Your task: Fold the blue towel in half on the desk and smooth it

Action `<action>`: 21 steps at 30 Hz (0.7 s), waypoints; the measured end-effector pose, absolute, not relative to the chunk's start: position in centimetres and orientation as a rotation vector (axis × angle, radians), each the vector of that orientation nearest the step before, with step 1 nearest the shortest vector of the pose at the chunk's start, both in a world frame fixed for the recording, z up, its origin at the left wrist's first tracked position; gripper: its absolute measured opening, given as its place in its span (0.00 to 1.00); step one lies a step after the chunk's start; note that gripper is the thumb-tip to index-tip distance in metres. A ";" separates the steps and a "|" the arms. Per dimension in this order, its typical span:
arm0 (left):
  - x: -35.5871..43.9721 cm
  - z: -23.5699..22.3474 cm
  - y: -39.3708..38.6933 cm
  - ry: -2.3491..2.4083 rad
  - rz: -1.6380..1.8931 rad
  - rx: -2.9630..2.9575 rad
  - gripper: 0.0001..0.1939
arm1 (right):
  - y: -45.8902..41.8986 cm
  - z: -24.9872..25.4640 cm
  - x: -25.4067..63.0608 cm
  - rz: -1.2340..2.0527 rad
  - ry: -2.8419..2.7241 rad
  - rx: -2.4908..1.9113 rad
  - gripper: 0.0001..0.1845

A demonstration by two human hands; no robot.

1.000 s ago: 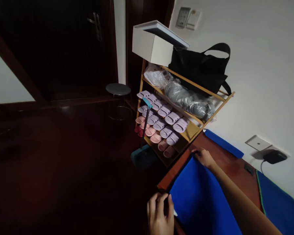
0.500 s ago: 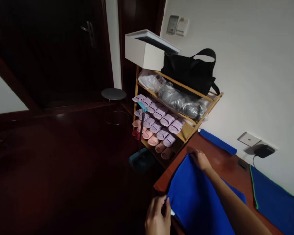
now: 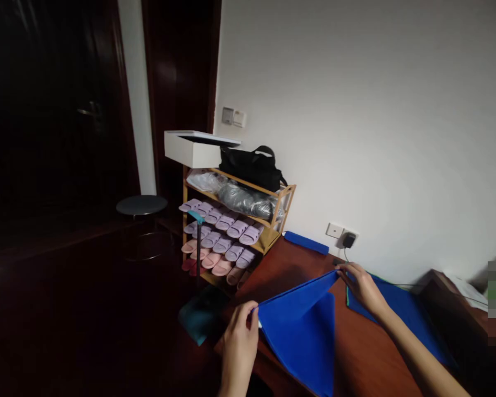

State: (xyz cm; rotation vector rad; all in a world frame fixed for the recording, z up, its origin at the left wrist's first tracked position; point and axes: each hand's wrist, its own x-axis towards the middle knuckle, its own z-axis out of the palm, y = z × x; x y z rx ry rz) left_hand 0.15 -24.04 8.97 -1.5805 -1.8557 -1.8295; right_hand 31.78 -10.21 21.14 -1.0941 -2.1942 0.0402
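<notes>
A blue cloth (image 3: 303, 331) is stretched above a reddish wooden table (image 3: 355, 358). My left hand (image 3: 240, 336) pinches its near-left corner at the table's front edge. My right hand (image 3: 361, 286) pinches the far corner, lifted off the tabletop toward the wall. The cloth's edge runs taut between the two hands and the remainder hangs down onto the table.
A second blue cloth (image 3: 400, 309) lies flat to the right by the wall, and a folded blue one (image 3: 306, 242) lies farther back. A wooden shoe rack (image 3: 231, 231) with slippers, a black bag (image 3: 252, 165) and a white box (image 3: 194, 148) stands left of the table. A stool (image 3: 141, 205) stands in the dark floor area.
Both hands have lifted the blue cloth's corners off the table and drawn them apart. My right hand moved right and toward the wall. The view has tilted up and back.
</notes>
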 end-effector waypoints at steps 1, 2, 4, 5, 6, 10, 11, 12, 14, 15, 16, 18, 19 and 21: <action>0.7 11.2 -24.2 -1.788 -1.884 -1.612 0.10 | -11.8 22.4 33.4 0.010 -2.147 -1.096 0.20; 1.3 13.4 -24.4 -1.732 -1.922 -1.645 0.10 | -13.3 23.5 35.0 -0.023 -2.099 -1.095 0.20; 2.4 17.8 -24.8 -1.650 -1.955 -1.706 0.09 | -16.3 25.7 37.9 -0.091 -2.006 -1.091 0.19; 2.8 19.9 -24.9 -1.617 -1.955 -1.746 0.09 | -17.8 26.8 39.3 -0.119 -1.967 -1.087 0.18; 3.2 21.9 -25.0 -1.581 -1.946 -1.799 0.09 | -19.2 27.7 40.5 -0.140 -1.935 -1.082 0.18; 4.4 28.6 -24.4 -1.444 -1.878 -2.100 0.08 | -23.7 30.2 43.8 -0.176 -1.813 -1.077 0.17; 4.6 29.8 -24.2 -1.422 -1.862 -2.183 0.08 | -24.6 30.5 44.3 -0.176 -1.782 -1.085 0.17; 4.8 30.8 -24.1 -1.403 -1.847 -2.262 0.07 | -25.5 30.7 44.6 -0.175 -1.752 -1.095 0.17; 5.1 32.1 -24.0 -1.366 -1.826 -2.384 0.06 | -27.1 30.7 45.0 -0.165 -1.708 -1.111 0.17; 5.2 32.4 -24.2 -1.349 -1.832 -2.423 0.06 | -27.9 30.6 45.0 -0.159 -1.694 -1.114 0.17; 5.2 32.6 -24.4 -1.338 -1.857 -2.454 0.06 | -28.6 30.5 45.0 -0.152 -1.685 -1.115 0.17; 5.2 32.5 -25.1 -1.336 -1.966 -2.514 0.06 | -29.8 30.1 44.8 -0.144 -1.676 -1.111 0.16; 5.2 32.4 -25.5 -1.339 -2.030 -2.549 0.05 | -30.3 29.9 44.7 -0.143 -1.677 -1.111 0.16; 5.0 32.1 -26.3 -1.351 -2.113 -2.622 0.05 | -31.2 29.4 44.6 -0.150 -1.687 -1.116 0.16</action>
